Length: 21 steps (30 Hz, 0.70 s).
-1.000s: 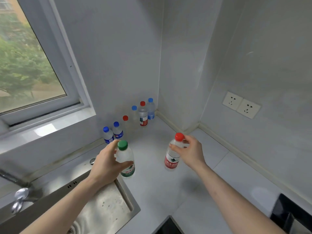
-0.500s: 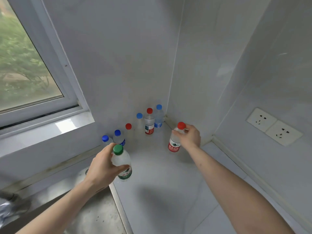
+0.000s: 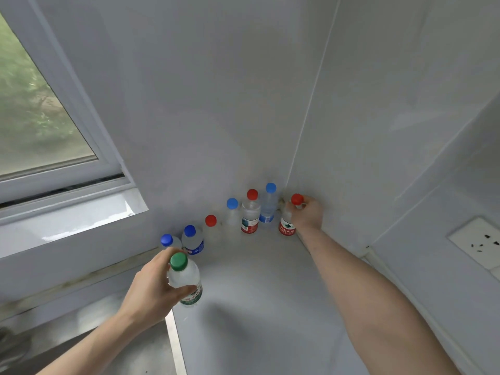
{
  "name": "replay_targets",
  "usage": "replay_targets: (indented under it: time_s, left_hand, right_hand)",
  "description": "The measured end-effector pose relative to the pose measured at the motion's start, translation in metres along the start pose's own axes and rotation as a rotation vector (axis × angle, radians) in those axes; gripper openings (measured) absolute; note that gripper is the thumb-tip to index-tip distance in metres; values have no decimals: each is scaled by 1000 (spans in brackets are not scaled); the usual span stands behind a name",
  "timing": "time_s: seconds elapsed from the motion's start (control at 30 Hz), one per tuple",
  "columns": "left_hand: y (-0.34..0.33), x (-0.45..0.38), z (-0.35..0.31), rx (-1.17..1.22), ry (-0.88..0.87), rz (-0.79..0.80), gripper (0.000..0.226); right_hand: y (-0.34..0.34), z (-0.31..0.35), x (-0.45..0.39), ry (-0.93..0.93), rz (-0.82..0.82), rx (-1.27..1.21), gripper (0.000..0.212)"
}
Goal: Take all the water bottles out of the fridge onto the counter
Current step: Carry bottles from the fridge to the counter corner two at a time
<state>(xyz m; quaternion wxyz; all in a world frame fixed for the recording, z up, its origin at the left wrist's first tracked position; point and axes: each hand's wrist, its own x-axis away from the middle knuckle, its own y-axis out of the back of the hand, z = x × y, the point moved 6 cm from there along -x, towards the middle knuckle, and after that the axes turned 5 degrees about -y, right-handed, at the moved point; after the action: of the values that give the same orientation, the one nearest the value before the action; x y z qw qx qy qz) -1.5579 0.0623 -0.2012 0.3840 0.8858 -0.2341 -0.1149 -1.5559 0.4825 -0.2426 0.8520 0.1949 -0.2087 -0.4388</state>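
My left hand (image 3: 151,286) grips a green-capped water bottle (image 3: 186,280) over the near edge of the white counter (image 3: 257,293). My right hand (image 3: 308,212) holds a red-capped, red-labelled bottle (image 3: 287,220) upright in the far corner, at the right end of a row. Several bottles stand along the back wall: a light-blue-capped one (image 3: 268,204), a red-capped one (image 3: 250,215), another blue-capped one (image 3: 232,212), a red-capped one (image 3: 211,228) and two dark-blue-capped ones (image 3: 192,240) (image 3: 168,240). The fridge is out of view.
A steel sink rim (image 3: 173,345) borders the counter at the lower left. A window (image 3: 35,117) with a white sill sits on the left wall. A wall socket (image 3: 479,242) is on the right wall.
My right hand has carried the red-capped bottle farther back into the corner beside the row. My left hand with the green-capped bottle has moved slightly forward over the counter's edge.
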Motion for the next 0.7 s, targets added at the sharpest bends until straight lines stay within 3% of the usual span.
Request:
replay_targets:
  time_s: [0.07,0.43,0.53,0.7]
  left_hand:
    - [-3,-6,2,1,4,2,58]
    - [-10,-20,11,-2,5,6,58]
    - [-9,-23,12,-11,6,5,56]
    - [-9,-28,11,-8,11,-6,55]
  right_hand:
    - [-7,5,-13,-8,-18,-6,7]
    - [-39,29,-58,35,-26,47,13]
    - [-41,33,-61,69,-31,57,4]
    - [-37,27,-54,95,-19,18,18]
